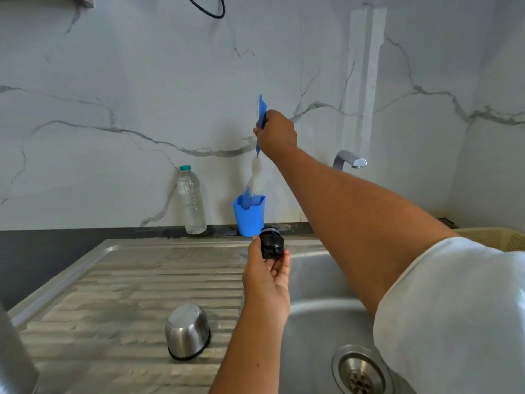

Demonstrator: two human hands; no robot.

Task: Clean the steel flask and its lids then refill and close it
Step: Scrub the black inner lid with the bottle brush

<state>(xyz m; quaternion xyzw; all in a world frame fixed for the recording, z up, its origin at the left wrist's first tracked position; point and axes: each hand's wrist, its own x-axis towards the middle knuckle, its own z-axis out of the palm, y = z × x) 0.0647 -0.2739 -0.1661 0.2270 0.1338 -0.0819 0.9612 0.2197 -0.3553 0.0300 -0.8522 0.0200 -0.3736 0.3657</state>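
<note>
Right hand (277, 135): raised against the marble wall, closed around the blue handle of a bottle brush (260, 115); pale bristle end blurred, hanging just above the blue holder cup (250, 216).

Left hand (267, 275): palm up at the sink's edge, fingers curled around 1 black inner lid (271, 241), held upright.

Steel cup lid (187, 331): 1, inverted on the ribbed drainboard (113, 280), near the left forearm, well apart from the black lid.

Flask body: a steel curve at the lower left edge may be it; cannot tell.

Sink basin (321, 322): drain open, below and right of the left hand. Tap (350, 160) behind the right forearm.

Water bottle (191, 200): 1, clear, capped, upright on the dark surface, beside the holder cup.

Risks, judged: brush bristles may catch the cup's rim and tip the light holder over. The black lid sits in a loose fingertip hold; scrubbing pressure could knock it into the basin. The left forearm could nudge the inverted cup lid along the drainboard's slope.
</note>
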